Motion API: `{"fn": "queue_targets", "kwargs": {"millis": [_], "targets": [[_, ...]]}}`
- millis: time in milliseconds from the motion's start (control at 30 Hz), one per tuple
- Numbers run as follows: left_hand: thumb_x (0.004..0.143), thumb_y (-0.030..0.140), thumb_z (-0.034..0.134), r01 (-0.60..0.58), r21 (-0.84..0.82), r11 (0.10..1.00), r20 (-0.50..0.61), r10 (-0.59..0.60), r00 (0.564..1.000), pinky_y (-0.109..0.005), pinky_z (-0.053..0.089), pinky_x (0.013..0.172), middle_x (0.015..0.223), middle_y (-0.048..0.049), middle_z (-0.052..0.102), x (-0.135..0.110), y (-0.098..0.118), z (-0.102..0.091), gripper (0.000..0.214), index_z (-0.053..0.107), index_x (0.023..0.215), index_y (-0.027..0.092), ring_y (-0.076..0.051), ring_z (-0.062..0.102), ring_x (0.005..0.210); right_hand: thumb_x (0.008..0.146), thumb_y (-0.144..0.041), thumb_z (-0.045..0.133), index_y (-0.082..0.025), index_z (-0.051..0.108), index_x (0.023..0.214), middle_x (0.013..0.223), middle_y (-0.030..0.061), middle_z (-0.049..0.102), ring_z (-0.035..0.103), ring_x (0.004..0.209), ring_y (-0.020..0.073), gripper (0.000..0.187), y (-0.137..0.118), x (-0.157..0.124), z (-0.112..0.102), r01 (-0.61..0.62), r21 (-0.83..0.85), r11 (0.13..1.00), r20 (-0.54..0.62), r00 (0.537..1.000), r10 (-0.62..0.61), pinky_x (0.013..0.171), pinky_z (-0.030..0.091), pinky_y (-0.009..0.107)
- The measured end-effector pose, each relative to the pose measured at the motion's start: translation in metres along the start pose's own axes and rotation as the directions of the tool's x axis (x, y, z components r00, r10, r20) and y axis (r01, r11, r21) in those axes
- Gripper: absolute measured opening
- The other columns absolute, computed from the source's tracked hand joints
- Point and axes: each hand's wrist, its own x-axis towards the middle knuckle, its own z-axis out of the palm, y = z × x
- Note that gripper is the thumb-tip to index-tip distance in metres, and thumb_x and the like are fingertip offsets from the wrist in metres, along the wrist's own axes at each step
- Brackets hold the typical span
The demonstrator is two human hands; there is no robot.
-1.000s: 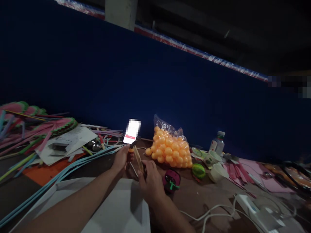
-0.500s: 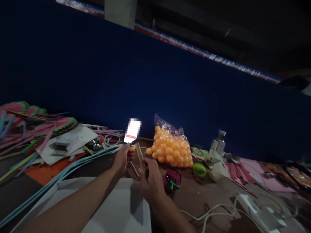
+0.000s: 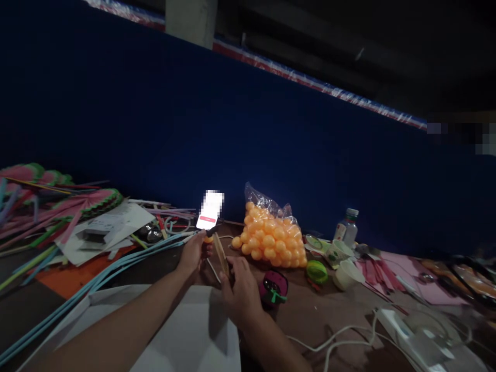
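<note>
My right hand (image 3: 241,289) is closed around the lower end of a flat wooden stick (image 3: 220,254) that stands tilted above the brown table (image 3: 333,315). Just left of it, my left hand (image 3: 192,252) pinches a small orange ball (image 3: 208,239) close to the stick's top. A dark thin tool (image 3: 215,228) pokes out above my left fingers; how it is held is unclear. Behind the hands a lit phone (image 3: 210,210) stands propped. A clear bag of orange balls (image 3: 270,236) lies just right of the stick.
Colourful straws, paper fans (image 3: 96,199) and papers (image 3: 106,227) crowd the left. A white sheet (image 3: 186,330) lies under my forearms. A round dark-pink object (image 3: 273,287), green lid (image 3: 316,271), paper cups (image 3: 346,274), bottle (image 3: 347,228) and white cables (image 3: 349,336) lie right. A blue wall (image 3: 232,129) runs behind.
The hands stay almost in place; the stick and ball dropped slightly lower after a small rise half a second ago. The view has shifted a little.
</note>
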Motion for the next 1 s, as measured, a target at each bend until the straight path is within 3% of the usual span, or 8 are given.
{"fn": "queue_targets", "kwargs": {"millis": [533,667,1000], "targets": [[0.072,0.041,0.063,-0.02,0.018,1.0,0.036,0.019,0.999,-0.019,0.04,0.042,0.06,0.0024,0.056,0.0042,-0.0046,-0.0022,0.028,0.056,0.08,0.015,-0.007,0.05,0.045,0.083,-0.018,0.049,-0.018,0.051,0.116,0.105,0.0097,0.056,0.059,0.092,0.0216,0.033,0.0036,0.0032,-0.0005,0.036,-0.068,0.997,-0.045,0.998,-0.039,0.082,0.05,0.036],[0.072,0.045,0.062,-0.059,-0.001,0.998,0.075,0.059,0.995,-0.019,0.04,0.043,0.061,0.002,0.057,0.0068,-0.0072,-0.0035,0.032,0.056,0.082,0.015,-0.007,0.048,0.045,0.084,-0.018,0.047,-0.017,0.049,0.118,0.108,0.011,0.056,0.059,0.093,0.0213,0.035,0.0055,0.0044,-0.0021,0.062,-0.045,0.997,-0.11,0.992,-0.067,0.081,0.051,0.035],[0.075,0.041,0.06,-0.04,0.052,0.998,0.017,0.04,0.999,-0.019,0.04,0.042,0.065,0.001,0.058,0.0011,-0.0021,0.0,0.028,0.056,0.084,0.015,-0.007,0.049,0.046,0.085,-0.018,0.047,-0.018,0.049,0.118,0.107,0.0097,0.056,0.059,0.093,0.0201,0.033,0.0052,0.0037,-0.0006,0.084,0.004,0.996,-0.097,0.992,-0.083,0.082,0.05,0.034]]}}
